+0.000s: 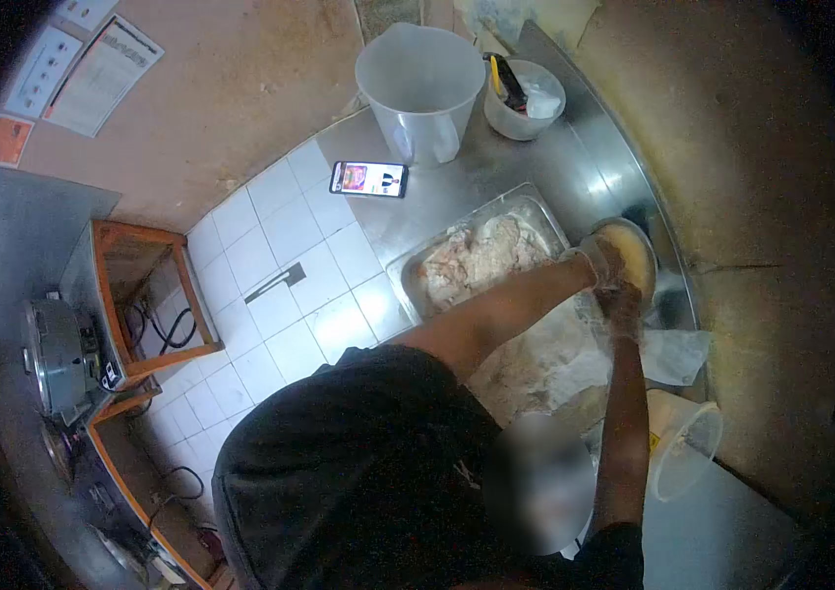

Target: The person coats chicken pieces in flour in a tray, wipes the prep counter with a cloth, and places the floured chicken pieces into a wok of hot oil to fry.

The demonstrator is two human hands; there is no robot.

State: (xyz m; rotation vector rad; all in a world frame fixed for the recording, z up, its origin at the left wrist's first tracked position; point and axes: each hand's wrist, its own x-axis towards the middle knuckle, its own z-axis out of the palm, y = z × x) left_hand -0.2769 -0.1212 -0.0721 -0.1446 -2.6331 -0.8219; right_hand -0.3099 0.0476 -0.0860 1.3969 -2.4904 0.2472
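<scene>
Apparently at work over a round bowl [650,241], with both hands brought together there, at the wall side of the metal surface [585,169]. Left hand [607,264] at the bowl's near side, at or just over the pale yellowish contents [634,253]; right hand [622,307] close beside, near the lower edge. Fingers of both hands too small and overlapped to read: impossible to tell how far open or closed, or whether gripping the rim, the contents or nothing.

As a judgement, likely stiff in the wall, with loose or soft contents and most of the weight low down. Best held by opposite sides of the rim, kept level against spilling; possibly slippery under thin plastic or with powder on the fingers.

Left forearm stretched long across the tray [457,225] and its whitish, powdery pieces [491,251], with clear plastic [590,258] loose about the wrist. Right forearm running up from the lower edge of the view, nearly straight, to meet the left hand at the bowl. Beneath and between the forearms, a pale powdery mass [516,372] beside crumpled clear film [580,359].
</scene>
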